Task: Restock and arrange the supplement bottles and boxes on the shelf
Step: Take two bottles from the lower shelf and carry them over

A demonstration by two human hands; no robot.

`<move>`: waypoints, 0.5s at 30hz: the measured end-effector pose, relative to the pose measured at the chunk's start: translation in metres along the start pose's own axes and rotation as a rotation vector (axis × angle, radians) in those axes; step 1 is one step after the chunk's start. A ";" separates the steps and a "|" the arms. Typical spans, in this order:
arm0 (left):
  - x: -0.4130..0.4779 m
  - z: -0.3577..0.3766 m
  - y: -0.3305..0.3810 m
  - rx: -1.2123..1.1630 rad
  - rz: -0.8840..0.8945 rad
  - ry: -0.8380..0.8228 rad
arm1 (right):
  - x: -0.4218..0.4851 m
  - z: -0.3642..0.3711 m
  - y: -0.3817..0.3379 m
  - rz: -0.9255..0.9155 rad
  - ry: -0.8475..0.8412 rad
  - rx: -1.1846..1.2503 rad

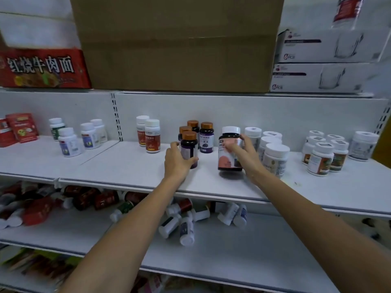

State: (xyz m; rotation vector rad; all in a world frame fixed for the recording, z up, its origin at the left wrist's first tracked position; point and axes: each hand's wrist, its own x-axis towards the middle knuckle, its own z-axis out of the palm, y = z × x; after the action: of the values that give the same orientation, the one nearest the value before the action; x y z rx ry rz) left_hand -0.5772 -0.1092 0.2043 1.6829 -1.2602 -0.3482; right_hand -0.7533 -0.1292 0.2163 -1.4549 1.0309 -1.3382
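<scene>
**A:** Which hand has the big bottle [227, 161]?

**B:** My right hand [246, 154], fingers curled round it. It's upright, low over the shelf [127, 166], between the copper-capped bottles [206, 136] to its left and the white jars [275, 155]. My left hand [177, 160] grips the front copper-capped bottle [189, 144].

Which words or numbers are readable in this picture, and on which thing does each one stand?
"红烧牛肉面": red carton.
"6 PCS": upper white glassware box.
"6 PCS": lower white glassware box.
Labels on the copper-capped bottle, the white-capped dark bottle and all other bottles: too blurred to read.
</scene>
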 end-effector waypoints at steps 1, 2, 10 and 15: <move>0.002 0.000 0.000 0.041 -0.007 0.007 | -0.001 0.000 0.002 -0.009 -0.001 -0.011; 0.003 -0.001 0.000 0.103 -0.005 0.015 | -0.002 0.000 0.003 -0.021 0.002 -0.011; -0.009 -0.031 -0.022 0.361 0.058 0.039 | -0.014 0.027 -0.015 -0.154 -0.126 -0.071; -0.027 -0.092 -0.044 0.423 0.139 0.079 | -0.025 0.083 -0.035 -0.219 -0.290 -0.008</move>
State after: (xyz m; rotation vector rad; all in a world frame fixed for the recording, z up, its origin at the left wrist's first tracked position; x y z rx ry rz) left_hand -0.4992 -0.0382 0.2054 1.9230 -1.4533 0.0763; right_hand -0.6716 -0.0906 0.2406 -1.7476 0.7053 -1.2258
